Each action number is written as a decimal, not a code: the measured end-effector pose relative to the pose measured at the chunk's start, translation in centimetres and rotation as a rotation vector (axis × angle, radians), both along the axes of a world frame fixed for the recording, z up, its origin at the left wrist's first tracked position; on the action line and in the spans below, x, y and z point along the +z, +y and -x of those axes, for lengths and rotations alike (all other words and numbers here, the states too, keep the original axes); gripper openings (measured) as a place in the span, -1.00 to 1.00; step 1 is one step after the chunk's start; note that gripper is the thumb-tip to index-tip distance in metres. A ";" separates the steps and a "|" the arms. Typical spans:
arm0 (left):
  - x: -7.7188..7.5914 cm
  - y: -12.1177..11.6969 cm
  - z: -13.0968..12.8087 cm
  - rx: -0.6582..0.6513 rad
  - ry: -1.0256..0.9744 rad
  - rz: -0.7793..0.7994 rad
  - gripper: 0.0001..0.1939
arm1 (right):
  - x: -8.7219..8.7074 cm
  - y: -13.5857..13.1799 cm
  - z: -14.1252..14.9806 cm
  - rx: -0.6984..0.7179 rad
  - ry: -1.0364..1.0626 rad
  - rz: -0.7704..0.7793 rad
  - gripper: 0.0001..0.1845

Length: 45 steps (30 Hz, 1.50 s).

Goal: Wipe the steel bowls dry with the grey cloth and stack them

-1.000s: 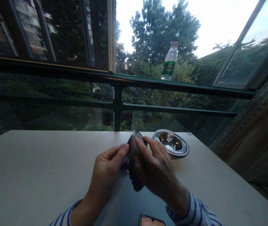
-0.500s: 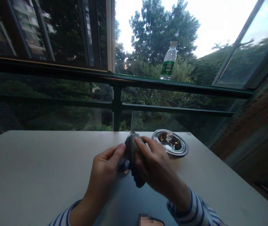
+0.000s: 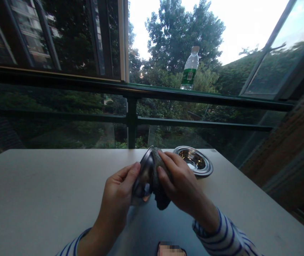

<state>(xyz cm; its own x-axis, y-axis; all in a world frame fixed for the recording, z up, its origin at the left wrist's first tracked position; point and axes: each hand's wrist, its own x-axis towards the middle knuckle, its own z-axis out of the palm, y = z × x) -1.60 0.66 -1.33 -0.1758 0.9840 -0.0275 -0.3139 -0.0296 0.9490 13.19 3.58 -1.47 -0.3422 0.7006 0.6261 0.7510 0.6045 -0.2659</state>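
Note:
My left hand grips the left rim of a shiny metal bowl, thumb on the near side. The bowl is tilted up on its edge above the table, its inside facing me in part. In my right hand is a dark grey cloth, bunched under the fingers and pressed on the bowl's right side. The cloth's lower end hangs down below the fingers. Part of the bowl is hidden behind the cloth.
Beyond my right hand, metal bowls, seemingly stacked, stand on the white table. A clear bottle with a green label is on the dark railing by the window. At the bottom edge lies a dark-rimmed object, partly blurred out.
My right hand and the cloth have shifted slightly right across the bowl, uncovering more of its shiny surface. My left hand keeps its hold on the rim.

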 end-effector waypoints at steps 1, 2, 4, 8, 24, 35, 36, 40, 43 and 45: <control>0.1 0.1 0.1 0.001 -0.027 0.007 -0.74 | -0.1 -0.2 0.2 0.006 -0.022 -0.033 -0.54; 0.1 0.2 0.1 0.001 -0.064 0.019 -0.75 | -0.2 -0.5 0.4 0.015 -0.054 -0.074 -0.54; 0.2 0.5 0.4 0.012 -0.165 0.048 -0.78 | -0.7 -1.2 1.1 0.054 -0.132 -0.164 -0.54; 0.3 1.2 0.9 0.063 -0.339 0.126 -0.88 | -1.7 -2.4 2.3 0.158 -0.238 -0.283 -0.53; 0.3 1.3 0.9 0.024 -0.387 0.133 -0.84 | -1.4 -1.5 1.6 0.151 -0.157 -0.224 -0.56; 0.5 0.7 0.1 0.013 -0.519 0.095 -0.83 | -2.3 -2.2 2.8 0.102 -0.138 -0.303 -0.54; 0.6 0.8 0.2 0.034 -0.517 0.098 -0.84 | -2.5 -2.2 2.9 0.112 -0.148 -0.310 -0.55; 1.4 1.3 1.1 0.165 -0.463 0.097 -0.85 | -3.6 -2.3 3.5 0.173 -0.207 -0.375 -0.55; 1.6 1.3 1.2 0.188 -0.439 0.050 -0.84 | -4.0 -2.1 3.6 0.179 -0.208 -0.428 -0.56; 1.4 1.1 0.8 0.160 -0.455 0.041 -0.84 | -3.8 -2.0 3.4 0.160 -0.187 -0.425 -0.56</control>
